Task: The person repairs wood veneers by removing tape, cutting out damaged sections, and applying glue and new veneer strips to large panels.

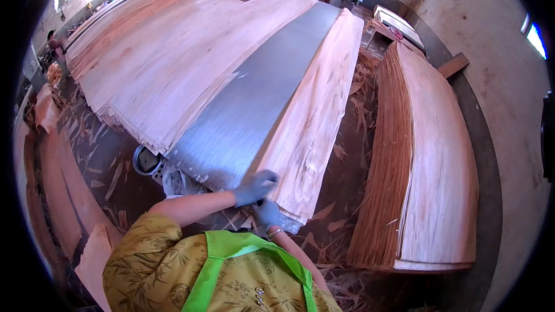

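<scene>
A thin veneer sheet [315,115], lying along the metal surface [254,98], is pinched at its near corner by the gloved left hand [254,188]; the right hand [267,212] is closed beneath. Light, floppy and brittle, it is judged best held at the edges.

Grey gloves cover both hands [254,188]; yellow patterned top under green straps.

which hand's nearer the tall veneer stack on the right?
Right. The right hand is at the table's near end, closer to the veneer stack; the left hand sits just beyond it.
</scene>
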A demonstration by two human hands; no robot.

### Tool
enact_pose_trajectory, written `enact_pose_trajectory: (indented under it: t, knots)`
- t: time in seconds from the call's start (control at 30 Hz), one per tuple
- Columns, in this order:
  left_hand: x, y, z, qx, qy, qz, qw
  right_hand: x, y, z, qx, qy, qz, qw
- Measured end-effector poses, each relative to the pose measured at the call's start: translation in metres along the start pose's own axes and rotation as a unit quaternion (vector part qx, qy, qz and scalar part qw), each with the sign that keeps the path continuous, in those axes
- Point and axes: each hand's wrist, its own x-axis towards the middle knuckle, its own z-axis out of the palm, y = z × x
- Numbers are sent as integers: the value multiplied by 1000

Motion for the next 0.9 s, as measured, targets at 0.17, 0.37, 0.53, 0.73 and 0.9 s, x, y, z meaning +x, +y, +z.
enact_pose_trajectory:
  t: [0.17, 0.37, 0.53, 0.73, 0.9]
  knots:
    - [-97, -44, -35, -382, -72, -314, 866, -21, -25, -3, 245, -130, -102, 955]
    - [-79, -4, -31, -95, -226, 76, 966, 31, -5, -95, 161, 11, 27, 986]
    - [-18, 55, 27, -57, -484, -67, 871, 67, 20, -121, 26, 172, 168, 970]
    - [-16, 20, 58, -71, -435, 65, 895, 52, 42, -170, -30, 213, 147, 965]
    - [-28, 3, 13, -65, -416, -51, 906, -11, 73, -212, 271, 235, 185, 915]
